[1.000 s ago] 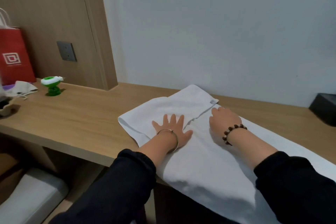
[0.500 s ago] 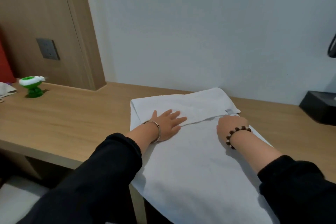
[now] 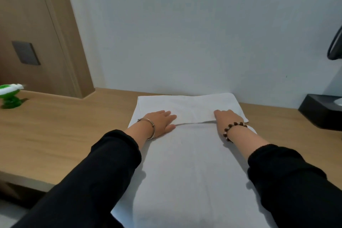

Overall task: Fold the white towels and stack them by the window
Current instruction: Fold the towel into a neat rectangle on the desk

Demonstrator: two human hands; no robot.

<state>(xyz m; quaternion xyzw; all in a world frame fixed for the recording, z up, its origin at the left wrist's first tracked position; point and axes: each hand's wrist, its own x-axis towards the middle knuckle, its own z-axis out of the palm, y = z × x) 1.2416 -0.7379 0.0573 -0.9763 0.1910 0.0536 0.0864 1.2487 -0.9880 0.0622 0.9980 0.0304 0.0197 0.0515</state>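
A white towel point(image 3: 187, 163) lies lengthwise on the wooden desk point(image 3: 55, 131), its near end hanging over the front edge. Its far end is folded back toward me, and the flap's edge runs across between my hands. My left hand point(image 3: 159, 122), with a metal bangle on the wrist, lies flat with straight fingers on the left end of that flap. My right hand point(image 3: 227, 119), wearing a bead bracelet, rests on the flap's right end; its fingers look bent down onto the cloth, and I cannot tell whether they pinch it.
A green and white toy point(image 3: 9, 96) stands at the desk's far left. A black box point(image 3: 322, 111) sits at the far right against the white wall. A wooden panel with a grey socket plate point(image 3: 26, 52) rises at the back left.
The towel has turned from a diagonal lie to straight in front of me. Both hands moved along with the folded flap, which now lies square across the far end.
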